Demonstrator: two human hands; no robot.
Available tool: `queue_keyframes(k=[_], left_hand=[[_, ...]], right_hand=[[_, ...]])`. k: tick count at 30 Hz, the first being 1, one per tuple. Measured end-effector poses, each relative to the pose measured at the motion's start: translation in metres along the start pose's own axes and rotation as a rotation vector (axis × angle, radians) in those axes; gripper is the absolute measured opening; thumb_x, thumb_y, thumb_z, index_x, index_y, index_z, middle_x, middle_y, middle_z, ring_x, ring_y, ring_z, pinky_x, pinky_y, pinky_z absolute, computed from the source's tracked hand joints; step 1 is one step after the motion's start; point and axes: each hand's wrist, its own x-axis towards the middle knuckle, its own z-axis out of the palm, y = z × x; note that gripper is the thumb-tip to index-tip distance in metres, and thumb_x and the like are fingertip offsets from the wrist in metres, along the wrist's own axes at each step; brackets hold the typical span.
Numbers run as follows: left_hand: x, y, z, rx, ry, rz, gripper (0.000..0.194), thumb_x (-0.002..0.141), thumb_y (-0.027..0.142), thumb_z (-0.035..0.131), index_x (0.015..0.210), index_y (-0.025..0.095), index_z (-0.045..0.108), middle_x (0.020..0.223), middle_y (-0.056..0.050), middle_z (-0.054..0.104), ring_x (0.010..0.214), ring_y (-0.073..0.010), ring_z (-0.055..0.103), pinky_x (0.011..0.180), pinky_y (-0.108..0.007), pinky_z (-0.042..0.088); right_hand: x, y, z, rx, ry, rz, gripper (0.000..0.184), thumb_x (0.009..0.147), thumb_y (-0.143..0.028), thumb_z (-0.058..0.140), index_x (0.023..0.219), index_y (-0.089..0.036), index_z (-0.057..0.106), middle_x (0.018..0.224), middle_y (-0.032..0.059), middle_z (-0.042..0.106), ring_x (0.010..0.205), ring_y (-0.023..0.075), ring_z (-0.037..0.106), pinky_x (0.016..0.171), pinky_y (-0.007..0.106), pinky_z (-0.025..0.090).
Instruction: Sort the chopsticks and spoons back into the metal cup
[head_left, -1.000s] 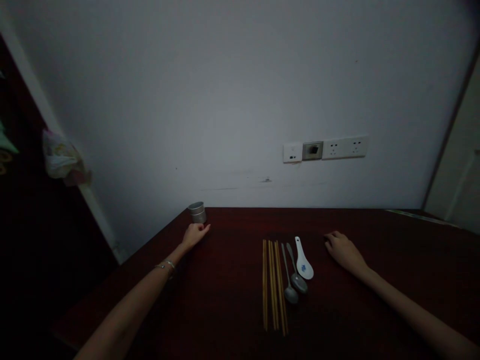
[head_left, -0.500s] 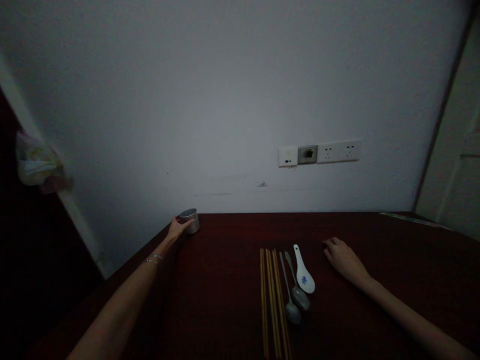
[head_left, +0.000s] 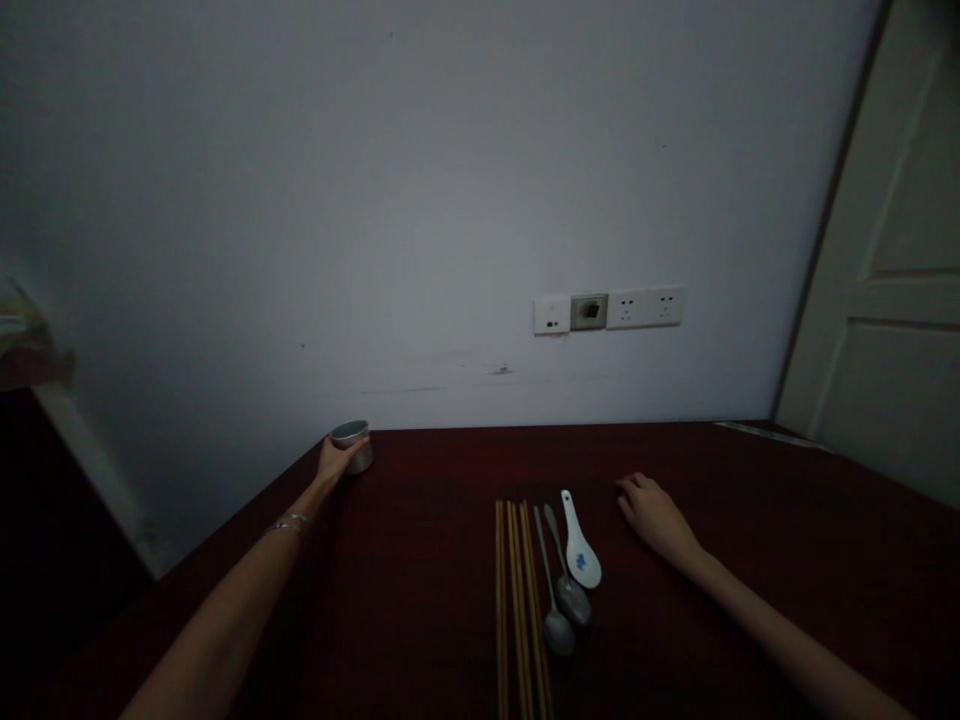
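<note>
At the far left corner of the dark red table [head_left: 420,560], my left hand [head_left: 334,460] is wrapped round a metal cup [head_left: 361,455], thumb on its near side. The cup stands upright with its mouth up; the fingers behind it are hidden. My right hand [head_left: 654,515] lies palm down on the table with its fingers loosely stretched, holding nothing. Nearest to it is a white soup spoon [head_left: 582,560] with a blue mark. Left of that lie two metal spoons [head_left: 573,602] side by side, then several wooden chopsticks [head_left: 519,610] in a row.
A pale wall with sockets and a switch [head_left: 589,311] rises behind the table. A flat thin strip [head_left: 772,435] lies at the back right edge, near a pale door [head_left: 892,300]. A plastic bag [head_left: 26,340] hangs at the far left.
My left hand has gone from in front of the cup to its left side and closed round it. My right hand stays put; the view has turned a little to the right.
</note>
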Motion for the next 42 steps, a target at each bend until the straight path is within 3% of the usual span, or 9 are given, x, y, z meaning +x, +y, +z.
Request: queue_keyframes(k=[4, 7, 10, 15, 21, 29, 42], left_hand=[[0.002, 0.002, 0.005, 0.047, -0.128, 0.106, 0.068, 0.051, 0.043, 0.073, 0.105, 0.010, 0.047, 0.108, -0.014, 0.055, 0.095, -0.0240, 0.054, 0.076, -0.032, 0.044], [-0.011, 0.021, 0.021, -0.015, -0.229, 0.157, 0.066, 0.054, 0.043, 0.072, 0.106, 0.011, 0.048, 0.110, -0.015, 0.056, 0.096, -0.0233, 0.054, 0.079, -0.032, 0.044], [-0.040, 0.049, 0.049, -0.123, -0.323, 0.184, 0.062, 0.055, 0.040, 0.072, 0.106, 0.012, 0.050, 0.108, -0.013, 0.058, 0.095, -0.0219, 0.056, 0.081, -0.031, 0.045], [-0.103, 0.092, 0.101, -0.291, -0.593, 0.262, 0.059, 0.057, 0.038, 0.072, 0.107, 0.012, 0.051, 0.107, -0.012, 0.059, 0.096, -0.0209, 0.056, 0.084, -0.032, 0.043], [-0.164, 0.115, 0.142, -0.395, -0.799, 0.321, 0.058, 0.057, 0.037, 0.072, 0.106, 0.012, 0.052, 0.107, -0.013, 0.059, 0.096, -0.0207, 0.056, 0.085, -0.033, 0.042], [-0.205, 0.125, 0.154, -0.446, -0.934, 0.301, 0.055, 0.057, 0.033, 0.073, 0.105, 0.015, 0.052, 0.107, -0.011, 0.060, 0.098, -0.0211, 0.056, 0.086, -0.033, 0.042], [-0.211, 0.113, 0.165, -0.484, -0.953, 0.312, 0.057, 0.058, 0.031, 0.073, 0.107, 0.015, 0.049, 0.108, -0.011, 0.059, 0.098, -0.0200, 0.056, 0.087, -0.033, 0.042]], right_hand=[[0.001, 0.000, 0.000, -0.009, -0.019, 0.004, 0.033, 0.081, -0.019, 0.038, 0.104, -0.008, 0.059, 0.100, 0.0162, 0.057, 0.092, 0.0239, 0.053, 0.081, 0.033, 0.040], [0.001, -0.001, -0.001, -0.019, -0.037, 0.018, 0.033, 0.081, -0.019, 0.038, 0.105, -0.008, 0.059, 0.101, 0.0158, 0.057, 0.093, 0.0241, 0.053, 0.082, 0.033, 0.039], [0.001, -0.004, -0.005, -0.015, -0.046, 0.043, 0.033, 0.082, -0.020, 0.038, 0.105, -0.009, 0.059, 0.101, 0.0156, 0.057, 0.094, 0.0238, 0.052, 0.082, 0.032, 0.039], [-0.001, -0.007, -0.010, -0.013, -0.057, 0.049, 0.032, 0.082, -0.019, 0.038, 0.104, -0.009, 0.059, 0.101, 0.0151, 0.056, 0.093, 0.0227, 0.052, 0.082, 0.031, 0.038], [0.000, -0.009, -0.012, -0.024, -0.076, 0.061, 0.032, 0.083, -0.019, 0.037, 0.105, -0.010, 0.058, 0.102, 0.0143, 0.056, 0.093, 0.0217, 0.052, 0.082, 0.030, 0.037], [-0.001, -0.012, -0.016, -0.018, -0.059, 0.068, 0.032, 0.082, -0.018, 0.037, 0.104, -0.009, 0.059, 0.102, 0.0152, 0.056, 0.094, 0.0227, 0.051, 0.082, 0.031, 0.037], [-0.001, -0.010, -0.014, -0.032, -0.047, 0.051, 0.032, 0.083, -0.019, 0.037, 0.104, -0.009, 0.059, 0.101, 0.0147, 0.056, 0.091, 0.0225, 0.052, 0.082, 0.030, 0.037]])
